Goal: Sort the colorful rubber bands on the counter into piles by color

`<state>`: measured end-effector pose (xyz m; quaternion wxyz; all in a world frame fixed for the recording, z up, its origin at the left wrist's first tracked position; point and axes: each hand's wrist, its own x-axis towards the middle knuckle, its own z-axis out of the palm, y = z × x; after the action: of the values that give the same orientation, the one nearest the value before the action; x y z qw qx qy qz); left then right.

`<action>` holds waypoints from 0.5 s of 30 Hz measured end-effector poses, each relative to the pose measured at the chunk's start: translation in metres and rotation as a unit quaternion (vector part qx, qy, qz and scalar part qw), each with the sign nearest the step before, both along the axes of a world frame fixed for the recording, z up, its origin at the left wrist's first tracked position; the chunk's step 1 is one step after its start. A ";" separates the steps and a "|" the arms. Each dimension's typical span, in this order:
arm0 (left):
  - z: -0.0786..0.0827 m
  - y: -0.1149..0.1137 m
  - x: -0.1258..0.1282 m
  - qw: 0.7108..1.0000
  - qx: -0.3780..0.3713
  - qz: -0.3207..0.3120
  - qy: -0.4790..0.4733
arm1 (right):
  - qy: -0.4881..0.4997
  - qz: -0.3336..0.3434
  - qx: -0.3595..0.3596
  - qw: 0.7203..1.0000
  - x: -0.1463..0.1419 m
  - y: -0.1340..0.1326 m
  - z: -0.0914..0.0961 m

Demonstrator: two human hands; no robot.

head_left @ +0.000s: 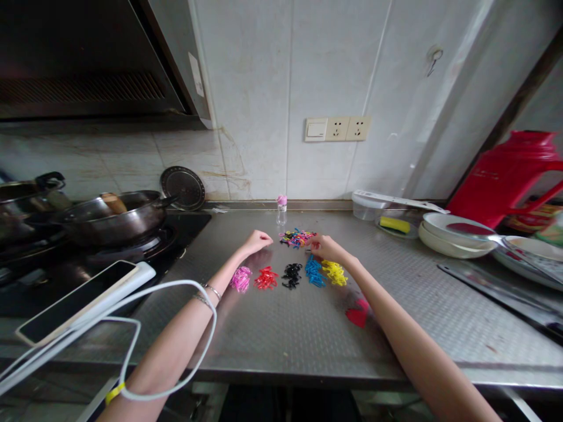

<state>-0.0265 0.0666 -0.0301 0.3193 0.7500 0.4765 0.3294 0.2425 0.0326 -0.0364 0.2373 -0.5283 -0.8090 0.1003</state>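
Observation:
A mixed heap of small coloured rubber bands (295,237) lies on the steel counter. In front of it is a row of sorted piles: pink bands (241,279), red bands (265,278), black bands (292,275), blue bands (315,272) and yellow bands (334,272). My left hand (258,241) is just left of the heap, fingers pinched together; whatever is between them is too small to make out. At the heap's right edge, above the blue pile, my right hand (326,248) is closed in a pinch, with a small dark band at its fingertips.
Behind the heap stands a clear bottle with a pink top (281,210). Pans (114,220) sit on the stove at left, near a phone (79,302) and white cable. Bowls (457,234), a knife (505,299) and a red thermos (505,179) are at right.

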 end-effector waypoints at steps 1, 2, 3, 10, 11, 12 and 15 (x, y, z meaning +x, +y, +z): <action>0.000 0.000 0.000 1.000 0.000 -0.001 0.000 | 0.008 0.002 0.006 1.000 0.000 -0.001 0.002; 0.000 0.000 0.000 1.000 0.000 -0.003 0.000 | 0.016 0.005 0.011 1.000 -0.001 -0.002 0.004; 0.000 0.000 0.000 1.000 0.000 -0.004 0.000 | 0.025 0.008 0.014 1.000 -0.002 -0.004 0.007; 0.001 0.000 0.001 1.000 0.001 0.000 0.010 | 0.057 0.090 -0.006 0.994 -0.026 -0.017 0.021; 0.000 0.000 0.001 1.000 0.000 -0.001 0.010 | 0.056 0.113 -0.016 0.992 -0.030 -0.019 0.022; 0.000 0.000 0.002 1.000 -0.001 -0.002 0.010 | 0.053 0.136 -0.030 0.989 -0.034 -0.021 0.022; -0.001 0.001 0.002 1.000 0.001 -0.004 0.015 | 0.042 0.175 -0.074 0.981 -0.040 -0.026 0.024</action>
<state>-0.0244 0.0678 -0.0311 0.3127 0.7573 0.4775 0.3175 0.2022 0.0067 -0.0126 0.2100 -0.3901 -0.8686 0.2220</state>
